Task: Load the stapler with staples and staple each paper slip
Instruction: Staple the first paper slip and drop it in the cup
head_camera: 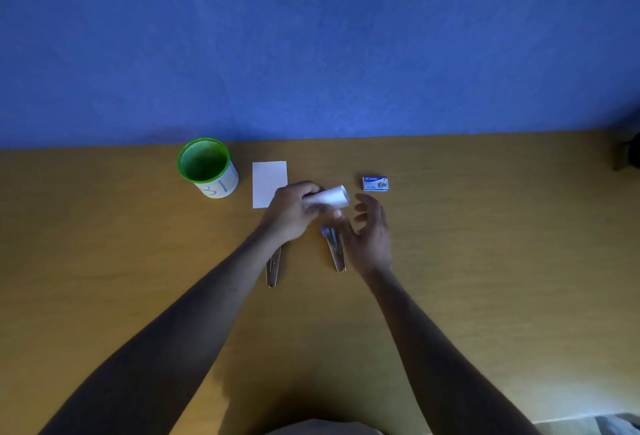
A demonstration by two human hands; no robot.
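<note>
We see the left hand (pixel 292 212) gripping a curled paper slip (pixel 328 198) above the stapler (pixel 334 247). Right hand (pixel 369 237), fingers loosely spread, sits just right of the stapler. Flat paper (pixel 268 180) and green cup (pixel 207 167) lie to its far left; staple box (pixel 375 184) to its far right.

Both forearms (pixel 194 313) are bare to the frame's edge, without sleeves.

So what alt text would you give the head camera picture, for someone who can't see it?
A person's left hand holds a rolled white paper slip above a wooden table, the right hand open beside it over a stapler. A flat paper slip, a green mesh cup, a staple box and a second metal stapler lie around them.
</note>
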